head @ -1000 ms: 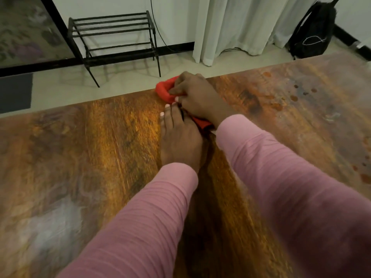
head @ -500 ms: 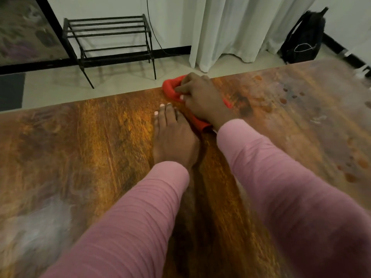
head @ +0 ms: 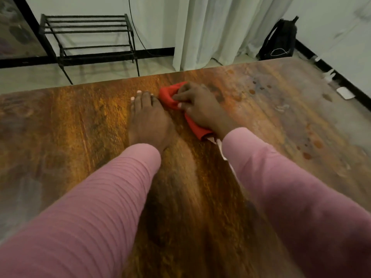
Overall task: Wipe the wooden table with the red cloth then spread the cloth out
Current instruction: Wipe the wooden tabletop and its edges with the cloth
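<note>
My right hand (head: 200, 109) grips bunched red cloth (head: 170, 97) near table's (head: 80, 121) far edge; left hand (head: 147, 119) flat, fingers straight, beside cloth.

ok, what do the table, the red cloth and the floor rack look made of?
Table: wood or wood-look top, with streaky brown grain and a slight sheen; I cannot tell if it is solid or veneer.
Cloth: soft matte fabric, bunched in folds under the right hand.
Rack: thin black bars, probably painted metal.
</note>
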Tool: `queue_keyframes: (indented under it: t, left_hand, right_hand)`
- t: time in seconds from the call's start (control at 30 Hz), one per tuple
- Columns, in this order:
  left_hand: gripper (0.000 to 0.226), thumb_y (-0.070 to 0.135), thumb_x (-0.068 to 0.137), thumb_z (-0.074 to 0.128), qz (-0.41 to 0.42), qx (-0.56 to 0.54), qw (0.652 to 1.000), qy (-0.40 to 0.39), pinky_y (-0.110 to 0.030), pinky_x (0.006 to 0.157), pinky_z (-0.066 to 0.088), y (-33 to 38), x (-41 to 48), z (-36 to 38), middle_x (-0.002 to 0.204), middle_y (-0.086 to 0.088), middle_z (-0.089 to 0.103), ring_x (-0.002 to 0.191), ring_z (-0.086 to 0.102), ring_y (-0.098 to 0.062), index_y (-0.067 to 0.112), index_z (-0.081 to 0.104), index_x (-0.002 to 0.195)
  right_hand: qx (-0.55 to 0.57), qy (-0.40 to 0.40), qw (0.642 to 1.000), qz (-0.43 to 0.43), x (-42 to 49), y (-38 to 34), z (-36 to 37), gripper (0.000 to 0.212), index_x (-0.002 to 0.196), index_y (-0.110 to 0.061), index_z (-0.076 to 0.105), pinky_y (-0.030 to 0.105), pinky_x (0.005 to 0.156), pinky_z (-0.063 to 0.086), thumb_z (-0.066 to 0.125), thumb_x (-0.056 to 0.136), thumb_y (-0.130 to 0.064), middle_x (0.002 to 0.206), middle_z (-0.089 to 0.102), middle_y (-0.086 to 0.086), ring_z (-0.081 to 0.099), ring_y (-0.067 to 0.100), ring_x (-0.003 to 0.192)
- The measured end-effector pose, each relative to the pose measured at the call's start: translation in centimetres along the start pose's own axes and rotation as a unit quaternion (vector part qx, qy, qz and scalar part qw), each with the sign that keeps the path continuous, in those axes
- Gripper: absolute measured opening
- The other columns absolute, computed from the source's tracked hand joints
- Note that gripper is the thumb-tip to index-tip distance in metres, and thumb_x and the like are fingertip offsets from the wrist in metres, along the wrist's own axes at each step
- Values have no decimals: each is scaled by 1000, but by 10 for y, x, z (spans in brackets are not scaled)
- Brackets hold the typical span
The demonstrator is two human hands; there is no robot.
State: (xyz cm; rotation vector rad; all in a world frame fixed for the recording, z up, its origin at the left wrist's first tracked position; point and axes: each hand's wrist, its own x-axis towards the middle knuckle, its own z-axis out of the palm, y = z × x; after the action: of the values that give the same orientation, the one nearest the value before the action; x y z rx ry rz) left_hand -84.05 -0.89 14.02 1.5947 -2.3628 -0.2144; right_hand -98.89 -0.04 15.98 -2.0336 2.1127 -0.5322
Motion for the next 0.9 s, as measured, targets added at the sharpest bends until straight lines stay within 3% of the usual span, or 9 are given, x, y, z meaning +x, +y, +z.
queue_keyframes:
  t: [0.07,0.13,0.2,0.27,0.4,0.57,0.9]
  left_hand:
    - [55,19,96,34,9,13,1000,10,-45,120,9,-1,-4,0,153,-19,26,144,16,-33,-2,28,146]
    - [53,17,96,34,18,17,999,22,-45,119,10,1,-8,1,152,-20,27,143,17,-34,-4,28,145]
    - [53,16,96,32,20,19,999,27,-46,119,10,2,-9,0,151,-20,27,143,16,-35,-4,28,145]
    - [53,16,96,33,16,27,999,31,-46,119,10,5,-9,0,152,-20,27,143,17,-35,-4,28,145]
    - [56,18,94,35,22,62,997,37,-46,119,13,12,-11,-5,152,-21,27,143,17,-35,-3,27,146]
    - [53,20,95,35,13,51,998,18,-44,119,12,54,-32,0,152,-19,29,143,19,-33,1,32,144]
    - [45,22,99,36,-55,62,997,-5,-45,118,17,104,-16,14,146,-17,37,139,28,-33,5,39,140]
  right_hand:
    - [-36,48,995,79,-11,25,-14,28,114,-22,69,30,92,35,55,90,-15,120,56,3,48,21,111]
    - [-88,106,967,215,-20,52,-31,30,109,-19,71,32,91,41,49,89,-14,119,57,11,52,30,110]
    - [-94,123,949,273,-21,55,-31,32,111,-15,69,37,95,44,46,89,-16,122,54,15,50,35,113]
    - [-55,109,963,239,-21,40,-22,31,114,-18,68,39,99,42,49,89,-20,125,54,12,49,33,116]
    - [31,27,997,72,-37,16,-10,31,120,-20,66,36,106,33,58,90,-18,125,54,1,43,24,119]
    - [11,85,995,51,-46,13,-8,31,120,-21,66,36,102,37,55,91,-17,123,55,4,42,26,116]
    - [30,109,993,41,-55,35,-22,24,105,-17,69,44,94,43,53,86,-18,122,51,8,41,32,114]
